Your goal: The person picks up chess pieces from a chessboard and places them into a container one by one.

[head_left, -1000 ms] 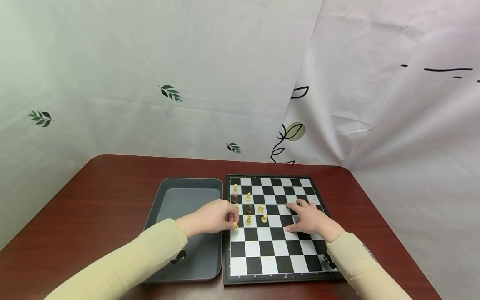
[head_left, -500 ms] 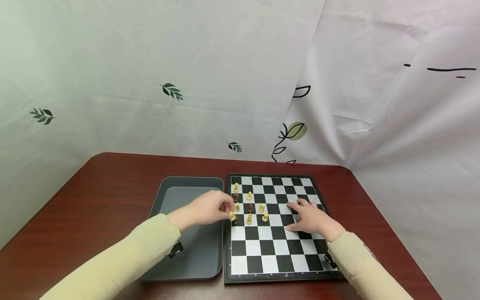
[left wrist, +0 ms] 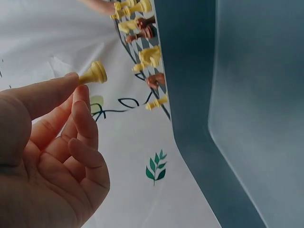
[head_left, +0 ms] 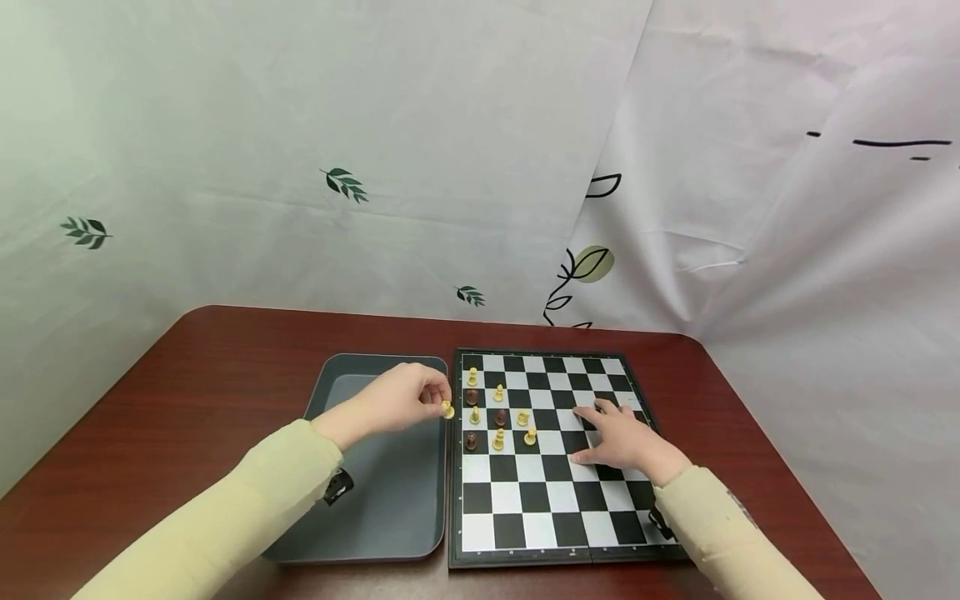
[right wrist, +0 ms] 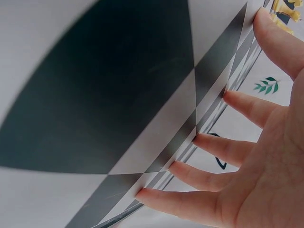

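In the head view my left hand [head_left: 401,398] pinches a pale yellow chess piece [head_left: 447,410] above the tray's right rim. The left wrist view shows thumb and fingertips on the chess piece [left wrist: 96,72], its round base outward and its top hidden. My right hand [head_left: 621,439] rests on the right part of the chessboard [head_left: 533,497]; in the right wrist view its spread fingertips touch the squares. Several yellow pieces and a few dark brown ones stand on the board's left side, among them a brown piece [head_left: 471,441] at the left edge and a yellow knight [head_left: 522,417].
A grey tray [head_left: 390,517] lies left of the chessboard, with a narrow gap between them. Both sit on a dark red wooden table [head_left: 225,375]. Behind the table hangs a white curtain [head_left: 420,125] with leaf prints.
My left hand has moved up and left from the board's left edge, carrying the yellow chess piece. A brown piece it was covering now shows. The right hand stays put.
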Available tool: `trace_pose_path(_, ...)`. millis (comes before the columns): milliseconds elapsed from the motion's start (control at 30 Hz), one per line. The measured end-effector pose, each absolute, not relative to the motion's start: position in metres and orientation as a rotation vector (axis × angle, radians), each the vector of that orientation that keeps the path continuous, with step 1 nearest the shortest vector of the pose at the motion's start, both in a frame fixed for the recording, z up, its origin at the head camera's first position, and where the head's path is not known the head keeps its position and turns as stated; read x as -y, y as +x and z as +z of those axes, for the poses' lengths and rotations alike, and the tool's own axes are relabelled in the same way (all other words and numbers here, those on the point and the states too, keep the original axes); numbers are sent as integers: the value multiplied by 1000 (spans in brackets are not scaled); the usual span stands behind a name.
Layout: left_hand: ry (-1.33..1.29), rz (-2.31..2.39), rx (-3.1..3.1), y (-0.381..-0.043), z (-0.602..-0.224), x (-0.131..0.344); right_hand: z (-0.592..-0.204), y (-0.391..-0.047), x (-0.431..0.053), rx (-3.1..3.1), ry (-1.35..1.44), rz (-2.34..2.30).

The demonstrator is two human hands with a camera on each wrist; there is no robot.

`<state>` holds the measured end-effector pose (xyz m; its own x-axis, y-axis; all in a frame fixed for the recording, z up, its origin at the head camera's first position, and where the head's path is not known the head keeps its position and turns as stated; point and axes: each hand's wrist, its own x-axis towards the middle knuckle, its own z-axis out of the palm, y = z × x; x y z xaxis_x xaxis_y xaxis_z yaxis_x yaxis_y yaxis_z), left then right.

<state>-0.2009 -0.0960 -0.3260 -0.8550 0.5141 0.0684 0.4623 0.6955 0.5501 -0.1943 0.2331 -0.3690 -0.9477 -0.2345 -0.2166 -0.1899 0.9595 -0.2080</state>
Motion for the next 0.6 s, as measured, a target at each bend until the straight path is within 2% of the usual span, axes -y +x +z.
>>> trace_pose_path(600, 642, 929, -2825, -225, -343, 121, -371, -194, -234, -2877, -316, -263)
